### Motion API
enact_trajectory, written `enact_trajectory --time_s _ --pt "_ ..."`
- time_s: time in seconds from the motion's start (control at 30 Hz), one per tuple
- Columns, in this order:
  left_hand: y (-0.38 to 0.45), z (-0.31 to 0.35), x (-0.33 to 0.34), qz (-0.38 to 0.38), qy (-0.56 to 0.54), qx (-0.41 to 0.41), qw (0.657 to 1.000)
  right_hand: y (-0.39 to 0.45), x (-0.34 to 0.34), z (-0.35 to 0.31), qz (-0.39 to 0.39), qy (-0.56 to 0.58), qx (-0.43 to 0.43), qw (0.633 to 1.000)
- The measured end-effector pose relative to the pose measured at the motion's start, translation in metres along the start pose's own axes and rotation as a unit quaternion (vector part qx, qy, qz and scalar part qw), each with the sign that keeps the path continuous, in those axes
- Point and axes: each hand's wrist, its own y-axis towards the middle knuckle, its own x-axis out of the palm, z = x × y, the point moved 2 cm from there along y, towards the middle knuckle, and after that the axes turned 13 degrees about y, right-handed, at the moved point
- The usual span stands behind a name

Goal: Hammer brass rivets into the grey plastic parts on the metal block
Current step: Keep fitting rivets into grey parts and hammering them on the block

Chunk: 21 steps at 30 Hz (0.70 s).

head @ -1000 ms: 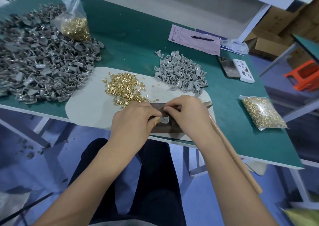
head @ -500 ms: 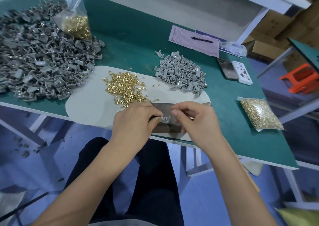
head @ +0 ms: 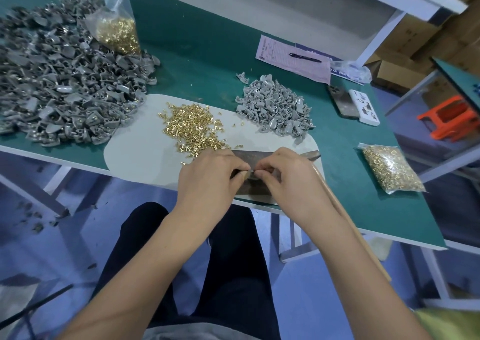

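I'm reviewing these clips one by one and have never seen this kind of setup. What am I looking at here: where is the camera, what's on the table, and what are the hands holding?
There is no machine here: a head-worn camera looks down at a seated person's own two hands. The left hand and right hand meet over a dark metal block at the table's near edge, pinching something small between the fingertips; what it is cannot be made out. On the green table lie a large pile of grey plastic parts, a smaller pile, loose brass rivets on a pale mat, and two bags of rivets. A wooden-handled hammer lies beside the right forearm, unheld.
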Motion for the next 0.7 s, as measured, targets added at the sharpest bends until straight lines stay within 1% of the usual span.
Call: enact_trajectory --time_s 0.17,0.33,0.43,0.5,0.57,0.6,0.63,0.7 --pt "-0.002 -0.001 0.005 0.005 -0.041 0.008 0.999 0.009 0.000 -0.014 -0.068 -0.077 -0.011 0.995" --pt "-0.002 -0.002 0.009 -0.004 -0.113 0.016 0.993 0.011 -0.003 -0.024 -0.097 -0.136 -0.007 0.986" --pt "0.000 -0.003 0.009 -0.007 -0.126 0.024 0.992 0.011 0.001 -0.031 -0.117 -0.217 -0.016 0.969" --pt "0.000 -0.004 0.009 -0.010 -0.117 0.029 0.993 0.012 0.003 -0.033 -0.128 -0.249 -0.028 0.960" --pt "0.000 -0.004 0.010 -0.012 -0.126 0.029 0.991 0.015 0.002 -0.029 -0.136 -0.237 -0.024 0.962" --pt "0.000 -0.005 0.010 -0.014 -0.139 0.025 0.990 0.016 -0.001 -0.025 -0.138 -0.210 -0.016 0.968" --pt "0.000 -0.005 0.011 -0.016 -0.153 0.019 0.988 0.016 -0.003 -0.022 -0.131 -0.166 -0.006 0.977" --pt "-0.001 -0.006 0.013 -0.012 -0.175 0.006 0.984 0.013 -0.006 -0.014 -0.086 -0.050 0.016 0.995"
